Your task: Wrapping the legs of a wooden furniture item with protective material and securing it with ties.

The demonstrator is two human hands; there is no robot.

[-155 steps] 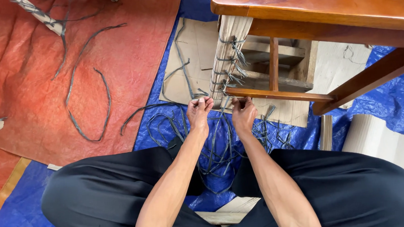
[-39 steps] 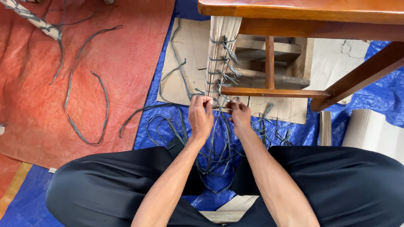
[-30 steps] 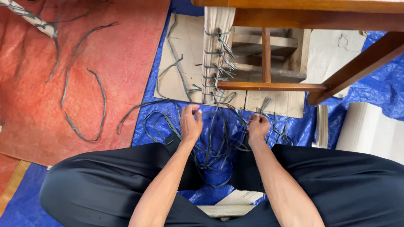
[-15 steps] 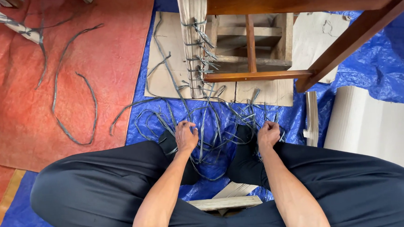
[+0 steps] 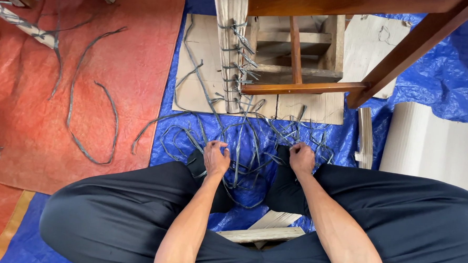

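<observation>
I sit cross-legged on a blue tarp [image 5: 442, 80] facing a wooden table. Its near leg [image 5: 232, 52] is wrapped in corrugated cardboard and bound with several knotted grey straps. A tangle of loose grey straps [image 5: 255, 138] lies between the leg and my feet. My left hand [image 5: 215, 157] rests at the edge of that tangle, fingers curled around a strand. My right hand [image 5: 301, 157] is closed like a fist on strands at the right side of the pile. Both hands are well short of the leg.
A red tarp [image 5: 33, 114] with long loose straps [image 5: 109, 105] lies on the left. Flat cardboard [image 5: 202, 70] sits under the table leg. A roll of corrugated cardboard [image 5: 434, 144] and a narrow cardboard strip [image 5: 364, 133] lie on the right. The table's low rail [image 5: 300, 87] crosses ahead.
Both hands left the bindings on the wrapped leg, drew back toward my feet and spread apart into the strap pile. The view tilted down a little.
</observation>
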